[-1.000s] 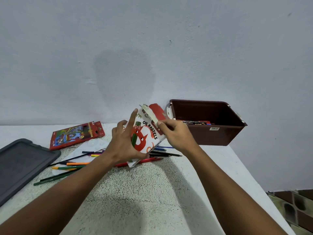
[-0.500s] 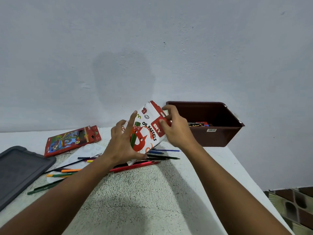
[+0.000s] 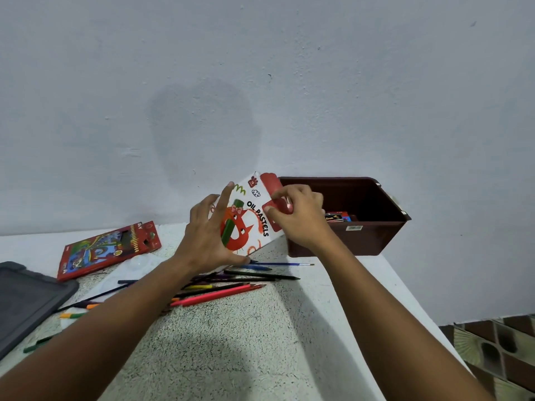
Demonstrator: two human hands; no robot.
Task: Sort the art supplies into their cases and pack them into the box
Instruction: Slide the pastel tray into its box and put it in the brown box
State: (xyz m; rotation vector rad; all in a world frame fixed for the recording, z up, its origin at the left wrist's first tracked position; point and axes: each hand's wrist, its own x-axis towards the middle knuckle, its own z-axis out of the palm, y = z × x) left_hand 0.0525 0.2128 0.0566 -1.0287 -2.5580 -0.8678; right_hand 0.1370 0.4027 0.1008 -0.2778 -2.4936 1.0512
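Hands [image 3: 208, 235] [image 3: 298, 218] grip pastel case [image 3: 249, 221] beside box [image 3: 376, 235].

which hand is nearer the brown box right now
Right. The right hand pinches the oil pastels case's red flap right at the brown box's near left corner; the left hand holds the case's other side, farther off.
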